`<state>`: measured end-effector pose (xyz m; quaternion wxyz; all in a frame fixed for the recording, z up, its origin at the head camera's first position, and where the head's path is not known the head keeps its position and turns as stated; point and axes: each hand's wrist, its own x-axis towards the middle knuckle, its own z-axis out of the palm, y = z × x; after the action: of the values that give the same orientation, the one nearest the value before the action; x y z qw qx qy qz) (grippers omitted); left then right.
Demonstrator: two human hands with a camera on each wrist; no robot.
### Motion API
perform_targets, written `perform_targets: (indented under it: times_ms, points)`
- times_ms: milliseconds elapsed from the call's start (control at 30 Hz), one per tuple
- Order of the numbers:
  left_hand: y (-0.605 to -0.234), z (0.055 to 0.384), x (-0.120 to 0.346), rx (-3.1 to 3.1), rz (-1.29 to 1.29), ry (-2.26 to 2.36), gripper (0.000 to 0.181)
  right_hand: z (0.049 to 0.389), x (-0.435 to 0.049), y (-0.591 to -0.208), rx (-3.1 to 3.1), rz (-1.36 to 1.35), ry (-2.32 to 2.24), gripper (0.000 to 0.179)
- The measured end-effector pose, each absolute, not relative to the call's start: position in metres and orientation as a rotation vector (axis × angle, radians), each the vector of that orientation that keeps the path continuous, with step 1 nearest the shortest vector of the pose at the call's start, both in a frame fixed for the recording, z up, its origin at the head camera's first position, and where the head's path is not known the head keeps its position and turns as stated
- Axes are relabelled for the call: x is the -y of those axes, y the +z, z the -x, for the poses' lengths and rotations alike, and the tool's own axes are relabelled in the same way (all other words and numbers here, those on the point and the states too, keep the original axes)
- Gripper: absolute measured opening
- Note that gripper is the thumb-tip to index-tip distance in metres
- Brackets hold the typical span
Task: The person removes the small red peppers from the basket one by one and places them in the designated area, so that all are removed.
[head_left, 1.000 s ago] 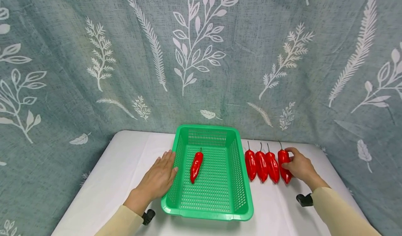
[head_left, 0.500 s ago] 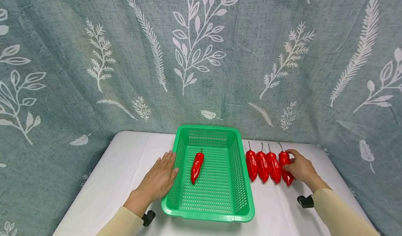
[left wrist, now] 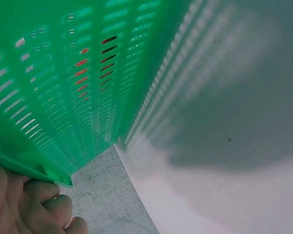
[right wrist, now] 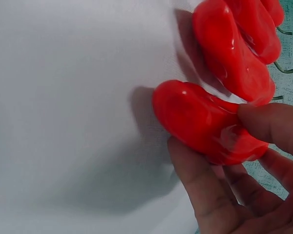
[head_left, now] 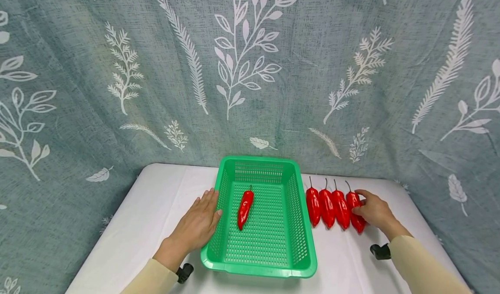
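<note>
My right hand (head_left: 375, 209) pinches the rightmost red pepper (right wrist: 195, 117) between thumb and fingers, at the right of the white table. The pepper lies lengthwise, its thin stem towards the far edge. Directly left of it are three more glossy red peppers (head_left: 326, 209), lying side by side. My left hand (head_left: 197, 220), palm down with straight fingers, rests on the left rim of a green slotted plastic basket (head_left: 258, 273). One slim red pepper (head_left: 245, 209) lies inside the basket, left of its middle. In the left wrist view, my fingers (left wrist: 44, 207) are at the rim.
A white cloth covers the table (head_left: 160, 198). Behind it hangs a grey-green curtain (head_left: 289, 111) with white leaf prints, close to the table's far edge. The basket's right wall stands next to the row of peppers.
The rightmost pepper has shifted slightly towards me under my right hand, and its stem has tilted further left. My left hand stays on the basket rim.
</note>
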<state>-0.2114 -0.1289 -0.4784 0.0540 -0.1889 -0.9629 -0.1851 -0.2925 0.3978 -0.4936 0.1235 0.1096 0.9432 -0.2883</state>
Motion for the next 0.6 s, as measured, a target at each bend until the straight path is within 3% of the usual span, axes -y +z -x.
perform_targets:
  times_ms: [600]
  points:
    - [-0.4785, 0.2115, 0.1291, 2.934, 0.567, -0.568, 0.062, 0.2936, -0.3972, -0.4943, -2.753, -0.324, -0.833, 0.076]
